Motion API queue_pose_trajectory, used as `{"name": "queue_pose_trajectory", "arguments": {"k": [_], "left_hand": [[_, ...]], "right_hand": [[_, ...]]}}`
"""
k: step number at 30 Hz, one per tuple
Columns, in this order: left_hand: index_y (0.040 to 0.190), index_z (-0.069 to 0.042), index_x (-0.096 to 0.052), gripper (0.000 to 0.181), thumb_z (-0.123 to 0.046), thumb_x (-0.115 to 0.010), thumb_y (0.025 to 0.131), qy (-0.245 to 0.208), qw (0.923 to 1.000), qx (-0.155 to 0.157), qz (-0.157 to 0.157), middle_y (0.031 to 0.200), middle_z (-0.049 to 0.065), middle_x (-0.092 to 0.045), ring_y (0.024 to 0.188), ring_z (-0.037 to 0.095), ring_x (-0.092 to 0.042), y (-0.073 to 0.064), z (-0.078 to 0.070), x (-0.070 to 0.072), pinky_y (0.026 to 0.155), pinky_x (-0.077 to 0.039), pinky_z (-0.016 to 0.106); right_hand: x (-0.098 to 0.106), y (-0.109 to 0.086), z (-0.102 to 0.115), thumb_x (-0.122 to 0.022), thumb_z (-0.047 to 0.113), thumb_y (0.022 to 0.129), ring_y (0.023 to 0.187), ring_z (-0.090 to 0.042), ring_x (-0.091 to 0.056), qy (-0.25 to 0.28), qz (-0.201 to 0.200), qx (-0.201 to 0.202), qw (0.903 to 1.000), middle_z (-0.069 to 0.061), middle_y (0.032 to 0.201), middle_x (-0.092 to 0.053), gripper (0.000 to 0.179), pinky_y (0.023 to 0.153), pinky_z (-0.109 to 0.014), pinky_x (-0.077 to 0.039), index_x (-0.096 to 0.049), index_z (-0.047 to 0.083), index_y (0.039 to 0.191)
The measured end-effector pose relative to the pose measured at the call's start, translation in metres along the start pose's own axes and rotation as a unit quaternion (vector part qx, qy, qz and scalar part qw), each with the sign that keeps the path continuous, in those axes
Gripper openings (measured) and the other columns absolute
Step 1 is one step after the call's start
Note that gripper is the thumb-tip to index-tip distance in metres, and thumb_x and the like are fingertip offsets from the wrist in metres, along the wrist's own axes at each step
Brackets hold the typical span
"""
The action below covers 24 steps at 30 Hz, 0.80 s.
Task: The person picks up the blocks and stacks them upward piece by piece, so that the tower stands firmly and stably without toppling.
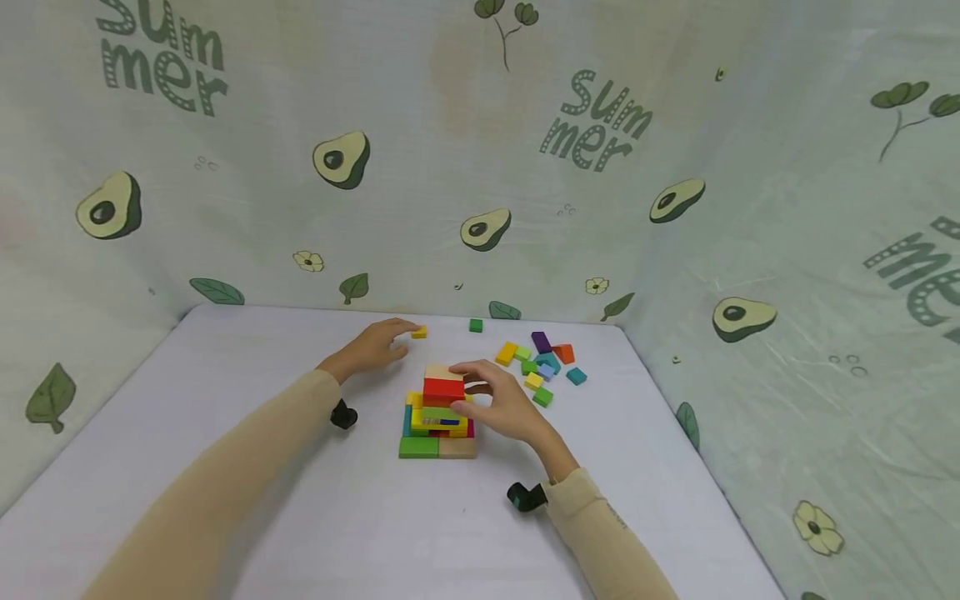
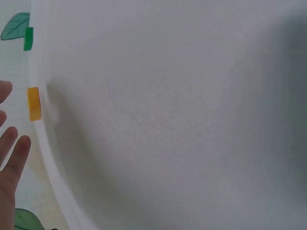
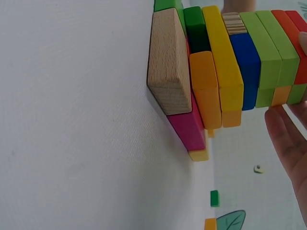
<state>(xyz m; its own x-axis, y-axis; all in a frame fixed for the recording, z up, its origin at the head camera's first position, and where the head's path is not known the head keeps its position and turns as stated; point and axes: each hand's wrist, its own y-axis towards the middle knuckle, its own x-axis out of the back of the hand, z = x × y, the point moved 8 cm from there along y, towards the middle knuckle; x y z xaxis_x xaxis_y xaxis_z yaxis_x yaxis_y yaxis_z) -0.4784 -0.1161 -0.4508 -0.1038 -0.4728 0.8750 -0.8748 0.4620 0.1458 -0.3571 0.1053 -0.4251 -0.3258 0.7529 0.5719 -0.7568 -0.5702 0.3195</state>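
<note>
A tower of coloured wooden blocks [image 1: 439,421] stands mid-table, a red block [image 1: 443,392] near its top and a tan block [image 1: 444,372] above that. My right hand [image 1: 504,404] grips its upper part from the right, thumb in front and index finger at the top. In the right wrist view, fingers [image 3: 288,139] lie against the side, where small green and orange ends show; the thumb [image 3: 303,42] overlaps a red block. My left hand [image 1: 372,346] reaches to the back of the table, fingers spread, beside a small yellow block [image 1: 419,332].
A green block [image 1: 476,326] lies at the table's back edge. Right of the tower is a loose group of blocks, among them a purple block [image 1: 541,342], an orange block [image 1: 564,354] and a teal block [image 1: 576,377]. Behind the white table [image 1: 360,533] hangs a printed cloth [image 1: 405,242].
</note>
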Motion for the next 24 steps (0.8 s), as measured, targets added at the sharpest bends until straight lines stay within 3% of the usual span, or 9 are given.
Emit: {"name": "queue_pose_trajectory", "arguments": {"k": [7, 15, 19, 24], "left_hand": [[0.16, -0.01, -0.048, 0.058, -0.013, -0.066, 0.104, -0.01, 0.9988, 0.039, 0.026, 0.164, 0.017, -0.046, 0.154, 0.04, -0.038, 0.011, 0.015, -0.01, 0.126, -0.03, 0.059], [0.164, -0.011, -0.04, 0.061, -0.011, -0.061, 0.107, -0.017, 0.997, 0.05, 0.057, 0.166, 0.016, -0.043, 0.156, 0.039, -0.036, 0.017, 0.023, -0.021, 0.127, -0.027, 0.058], [0.163, -0.007, -0.04, 0.059, -0.011, -0.059, 0.107, -0.004, 0.9973, 0.034, 0.065, 0.164, 0.019, -0.045, 0.153, 0.041, -0.038, 0.02, 0.022, -0.025, 0.126, -0.029, 0.059], [0.157, -0.001, -0.048, 0.054, -0.009, -0.062, 0.105, 0.055, 0.9978, -0.003, 0.038, 0.15, 0.025, -0.051, 0.136, 0.042, -0.052, 0.016, 0.018, -0.02, 0.12, -0.041, 0.057]], "right_hand": [[-0.002, 0.002, 0.003, -0.08, 0.025, 0.098, 0.125, -0.018, -0.064, -0.002, 0.0, -0.002, 1.0, 0.003, 0.141, -0.062, 0.051, 0.108, -0.047, -0.055, -0.06, 0.024, 0.145], [-0.002, 0.001, 0.003, -0.08, 0.025, 0.098, 0.124, -0.017, -0.065, -0.006, 0.001, -0.007, 1.0, 0.004, 0.14, -0.062, 0.051, 0.108, -0.045, -0.055, -0.06, 0.025, 0.145], [-0.001, 0.0, 0.003, -0.079, 0.025, 0.098, 0.124, -0.015, -0.065, -0.013, -0.001, -0.005, 0.9999, 0.004, 0.14, -0.062, 0.051, 0.107, -0.043, -0.056, -0.06, 0.025, 0.146], [-0.001, 0.0, 0.002, -0.079, 0.026, 0.098, 0.125, -0.016, -0.064, -0.013, -0.003, -0.004, 0.9999, 0.004, 0.141, -0.062, 0.052, 0.108, -0.04, -0.056, -0.06, 0.026, 0.146]]}}
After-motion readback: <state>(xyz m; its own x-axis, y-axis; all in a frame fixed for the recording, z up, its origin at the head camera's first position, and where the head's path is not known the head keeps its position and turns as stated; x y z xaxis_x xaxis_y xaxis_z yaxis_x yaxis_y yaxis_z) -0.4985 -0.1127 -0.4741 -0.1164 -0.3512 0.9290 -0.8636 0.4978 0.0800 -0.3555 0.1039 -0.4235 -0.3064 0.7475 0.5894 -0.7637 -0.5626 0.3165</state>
